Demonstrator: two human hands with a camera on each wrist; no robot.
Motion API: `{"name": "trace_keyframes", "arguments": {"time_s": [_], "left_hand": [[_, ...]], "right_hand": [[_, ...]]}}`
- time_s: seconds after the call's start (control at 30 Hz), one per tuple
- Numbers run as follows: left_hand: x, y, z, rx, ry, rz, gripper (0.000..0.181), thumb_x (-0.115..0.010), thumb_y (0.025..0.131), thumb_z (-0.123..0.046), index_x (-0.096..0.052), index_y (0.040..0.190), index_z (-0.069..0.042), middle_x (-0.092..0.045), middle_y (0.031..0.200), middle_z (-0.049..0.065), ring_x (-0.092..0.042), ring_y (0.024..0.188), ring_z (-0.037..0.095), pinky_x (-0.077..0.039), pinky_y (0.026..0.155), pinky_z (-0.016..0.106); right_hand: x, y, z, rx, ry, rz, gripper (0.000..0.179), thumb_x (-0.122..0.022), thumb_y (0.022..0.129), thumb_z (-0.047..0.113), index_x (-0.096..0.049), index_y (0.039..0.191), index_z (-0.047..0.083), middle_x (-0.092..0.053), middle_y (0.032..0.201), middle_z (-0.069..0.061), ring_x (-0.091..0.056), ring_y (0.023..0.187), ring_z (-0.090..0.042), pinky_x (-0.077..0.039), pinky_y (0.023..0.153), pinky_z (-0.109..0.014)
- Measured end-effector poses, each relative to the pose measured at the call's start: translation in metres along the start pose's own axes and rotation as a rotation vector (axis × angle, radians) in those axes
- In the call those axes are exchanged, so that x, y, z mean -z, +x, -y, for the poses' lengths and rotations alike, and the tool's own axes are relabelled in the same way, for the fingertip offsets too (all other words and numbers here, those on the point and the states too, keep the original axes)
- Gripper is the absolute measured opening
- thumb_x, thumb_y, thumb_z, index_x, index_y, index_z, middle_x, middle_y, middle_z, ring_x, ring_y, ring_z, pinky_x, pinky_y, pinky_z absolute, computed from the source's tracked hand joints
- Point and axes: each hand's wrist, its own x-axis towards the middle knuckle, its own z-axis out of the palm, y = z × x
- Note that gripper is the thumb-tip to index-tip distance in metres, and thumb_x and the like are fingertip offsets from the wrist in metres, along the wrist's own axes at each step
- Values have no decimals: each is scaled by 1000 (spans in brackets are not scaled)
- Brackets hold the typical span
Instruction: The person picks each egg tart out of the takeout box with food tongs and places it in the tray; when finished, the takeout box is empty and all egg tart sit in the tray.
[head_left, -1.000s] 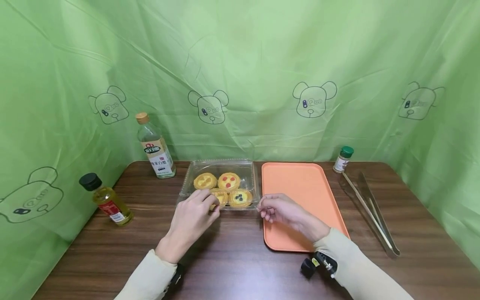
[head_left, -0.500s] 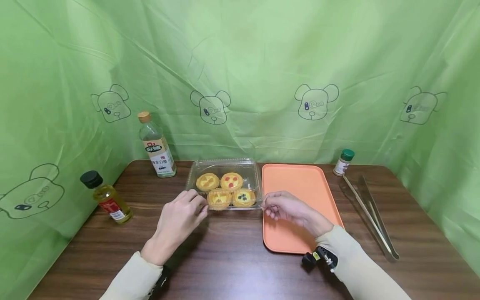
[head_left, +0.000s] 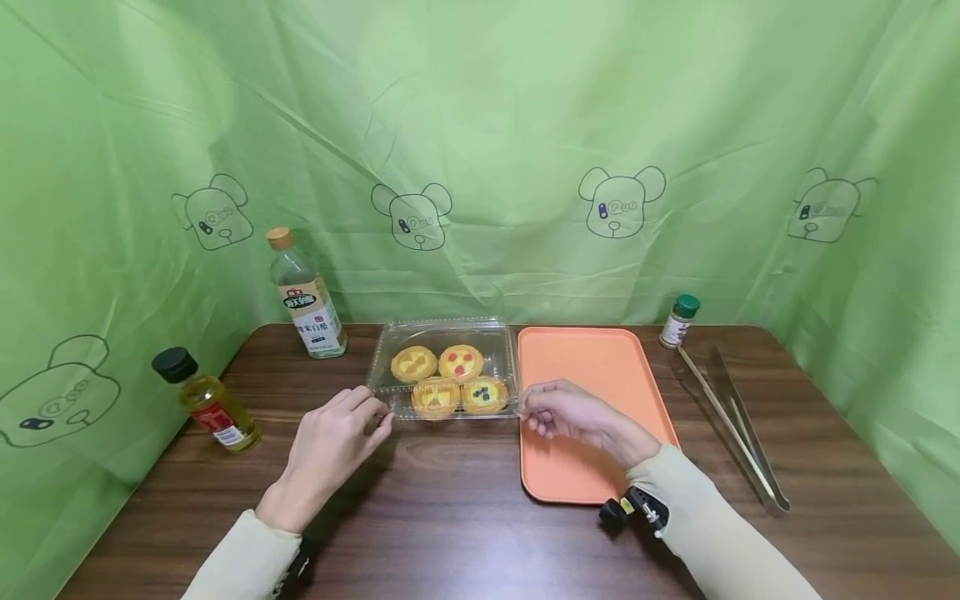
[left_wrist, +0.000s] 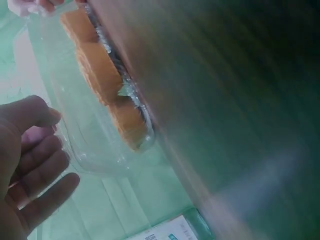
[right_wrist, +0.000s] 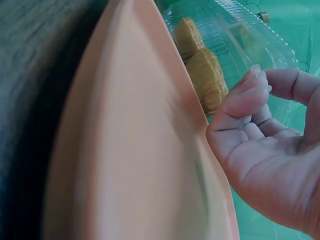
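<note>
A green curtain (head_left: 510, 100) is hanging behind the dark wooden surface (head_left: 420, 517) you are working at. On it, the orange tray (head_left: 592, 358) is lying right of centre, its far end nearing the back edge and its long axis running front to back. Just left of it, the clear container (head_left: 442, 331) is resting near the middle of the back edge, its long axis running left to right and its front side facing you. Your right hand (head_left: 562, 414) is reaching over the tray's left rim, its grip pinching the container's front-right corner between thumb and forefinger. Your left hand (head_left: 330, 450) is bending its fingers at the front-left corner; whether that grip is pinching the plastic, you cannot tell. The tall bottle (head_left: 307, 300) is standing by the surface's back-left corner, and the oil bottle (head_left: 217, 412) is standing along the left edge. Toward the right edge, the tongs (head_left: 754, 467) are lying slantwise, their joined end pointing toward you. The green-capped shaker (head_left: 678, 321) is standing near the back edge. Four tarts (head_left: 461, 362) are sitting inside the container, in two rows.
</note>
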Motion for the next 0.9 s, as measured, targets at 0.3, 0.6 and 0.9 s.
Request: {"name": "trace_keyframes", "arguments": {"time_s": [0.3,0.6,0.9], "left_hand": [[-4,-2,9,-26,-28,-3,4,-69,81,-9,-66,78,-9,-62,77,-2,-55,63,17,-51,47,36],[-7,1,9,-47,-33,-1,8,-61,86,-11,-66,80,-8,-61,78,-2,-57,65,17,-53,49,36],[-1,15,12,-34,0,-63,8,-60,85,-9,-64,82,-4,-61,77,3,-57,63,19,-54,49,38]], "right_hand": [[-13,2,-2,-7,-60,-79,19,-63,103,13,-65,87,3,-60,75,-2,-52,64,-11,-43,57,-20],[-28,3,-2,44,-224,-235,32,-69,104,20,-66,82,-3,-63,66,-1,-55,57,-9,-47,52,-19],[-29,1,0,45,-362,-239,31,-71,103,20,-64,75,7,-62,65,0,-53,55,-9,-46,52,-19]]}}
